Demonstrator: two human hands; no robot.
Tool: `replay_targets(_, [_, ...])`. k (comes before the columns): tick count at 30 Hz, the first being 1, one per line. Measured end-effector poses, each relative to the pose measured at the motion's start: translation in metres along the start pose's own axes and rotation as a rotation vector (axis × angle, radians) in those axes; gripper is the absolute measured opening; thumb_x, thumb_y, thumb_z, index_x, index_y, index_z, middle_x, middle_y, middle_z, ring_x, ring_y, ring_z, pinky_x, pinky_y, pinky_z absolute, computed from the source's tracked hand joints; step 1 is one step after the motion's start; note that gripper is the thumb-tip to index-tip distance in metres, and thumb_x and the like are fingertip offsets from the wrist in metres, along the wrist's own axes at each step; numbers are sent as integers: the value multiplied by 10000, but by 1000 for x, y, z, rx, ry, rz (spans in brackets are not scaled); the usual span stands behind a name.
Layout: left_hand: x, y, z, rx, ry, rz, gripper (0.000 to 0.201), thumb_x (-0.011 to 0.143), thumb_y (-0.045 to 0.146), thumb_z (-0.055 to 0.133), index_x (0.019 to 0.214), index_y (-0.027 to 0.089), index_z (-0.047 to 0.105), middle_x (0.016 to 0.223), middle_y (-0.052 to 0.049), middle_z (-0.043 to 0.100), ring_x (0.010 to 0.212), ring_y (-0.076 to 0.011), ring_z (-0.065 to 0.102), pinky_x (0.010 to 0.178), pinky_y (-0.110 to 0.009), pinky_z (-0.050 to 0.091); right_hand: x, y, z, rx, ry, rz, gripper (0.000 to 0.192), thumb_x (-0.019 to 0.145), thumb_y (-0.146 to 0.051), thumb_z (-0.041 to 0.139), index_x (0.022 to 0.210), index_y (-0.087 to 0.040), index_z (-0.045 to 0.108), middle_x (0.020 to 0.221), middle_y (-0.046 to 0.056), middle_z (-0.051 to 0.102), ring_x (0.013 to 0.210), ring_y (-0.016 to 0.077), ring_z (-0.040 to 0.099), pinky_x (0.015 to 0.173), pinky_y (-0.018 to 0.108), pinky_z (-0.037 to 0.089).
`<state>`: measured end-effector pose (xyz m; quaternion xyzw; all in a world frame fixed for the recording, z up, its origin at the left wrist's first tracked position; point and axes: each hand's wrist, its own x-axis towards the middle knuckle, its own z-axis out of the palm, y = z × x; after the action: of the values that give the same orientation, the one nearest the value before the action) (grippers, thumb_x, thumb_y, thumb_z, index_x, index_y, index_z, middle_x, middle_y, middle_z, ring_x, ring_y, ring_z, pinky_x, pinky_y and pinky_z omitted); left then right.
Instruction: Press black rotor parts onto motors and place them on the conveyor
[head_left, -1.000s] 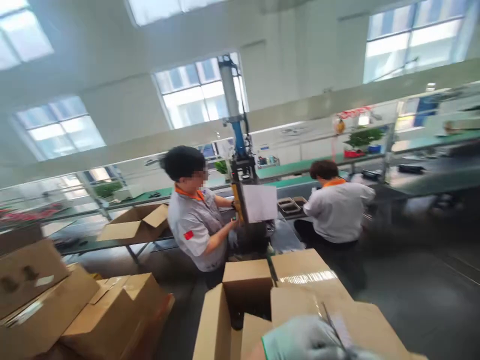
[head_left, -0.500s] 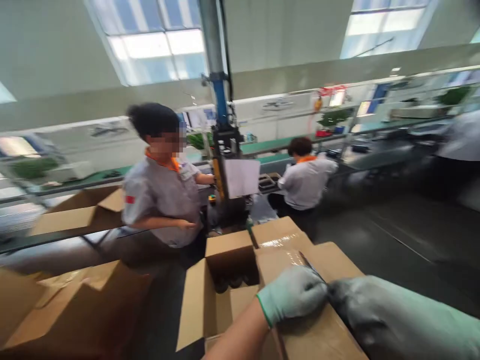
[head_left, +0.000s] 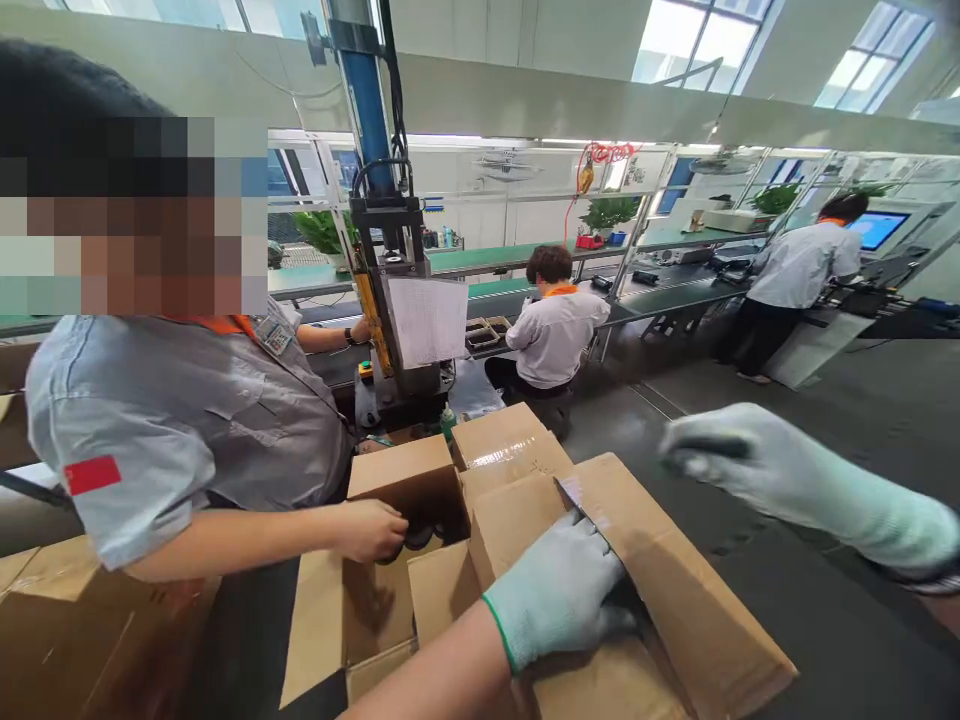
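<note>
My left hand [head_left: 555, 590], in a pale glove with a green cuff, is at the top seam of a cardboard box [head_left: 502, 525]. Its fingers curl into the gap at a flap, and their tips are partly hidden. The right-hand flap [head_left: 682, 590] of this box stands raised along the seam. My right hand [head_left: 716, 450], gloved with a dark palm side, hangs in the air right of the box, apart from it. Its fingers are curled in; whether they hold anything small is hidden.
A co-worker at left reaches a bare hand [head_left: 371, 530] into an open box [head_left: 315, 620] holding dark round parts. Behind stands a press machine [head_left: 386, 220] with a paper sheet [head_left: 427, 320]. Another taped box [head_left: 510, 440] sits beyond mine. Two people work farther back.
My right hand has lifted off the box and moved up. The box's right flap has risen and the seam has opened. The co-worker has come closer and reached into the neighbouring box.
</note>
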<state>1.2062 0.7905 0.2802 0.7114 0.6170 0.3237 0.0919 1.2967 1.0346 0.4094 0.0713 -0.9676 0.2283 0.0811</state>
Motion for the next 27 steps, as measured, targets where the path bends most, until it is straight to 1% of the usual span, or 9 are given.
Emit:
replay_targets(2, [1,-1,-1,4,-31,-14,626,890,386,804,1432,162,584,1520,-168,618,1474,-355,521,1323,-471,310,29,28,20,59,-90,12,472,1054,-567,527,898,-173,735,771,29,695,665,142,565,610,266,398])
replay_targets(4, [5,0,-2,2,-63,-47,555,879,368,820,1373,203,629,1461,-134,665,1418,-342,572,1313,-469,320,62,51,49,119,-241,-61,403,1061,-452,519,868,-156,713,788,24,689,689,137,542,633,269,366])
replay_targets(7, [13,4,-5,-23,-75,-119,475,883,331,820,1325,276,655,1481,-86,660,1478,-326,520,1331,-478,281,104,77,87,160,-433,-225,252,990,-282,552,825,-148,688,757,-6,639,674,112,463,655,268,328])
replay_targets(9, [19,6,-7,-41,-70,-163,386,904,324,793,1272,299,681,1454,-61,680,1499,-312,499,1339,-474,266,123,90,101,207,-540,-296,211,939,-239,561,781,-145,665,712,-24,577,660,103,402,647,262,313])
replay_targets(14, [28,5,-8,-27,-101,-242,184,920,326,754,1104,318,759,1313,-41,743,1410,-313,561,1331,-500,277,148,109,111,392,-730,-390,247,924,-306,554,751,-145,629,694,-33,520,668,103,380,635,243,316])
replay_targets(17, [29,3,-7,-2,-110,-257,129,893,299,781,1013,345,788,1188,-23,773,1369,-305,575,1332,-509,271,157,111,116,427,-752,-420,294,946,-335,540,718,-157,591,678,-42,464,661,102,373,631,243,303])
replay_targets(20, [29,0,-6,27,-111,-244,97,936,335,721,998,341,796,1141,-42,773,1325,-308,584,1282,-516,339,166,116,125,489,-789,-452,343,963,-378,554,696,-163,563,671,-42,431,658,105,364,627,247,302])
replay_targets(23, [28,-3,-5,53,-118,-225,146,973,359,660,1010,329,799,1134,-66,769,1315,-318,581,1243,-527,372,171,125,135,560,-846,-488,382,968,-448,586,721,-156,572,694,-30,467,674,108,383,642,251,318])
replay_targets(27, [26,-3,-6,58,-123,-231,123,947,357,700,1008,324,802,1129,-68,775,1331,-318,570,1281,-533,326,173,131,137,625,-885,-468,424,972,-508,590,753,-146,595,713,-20,500,679,109,406,648,250,332])
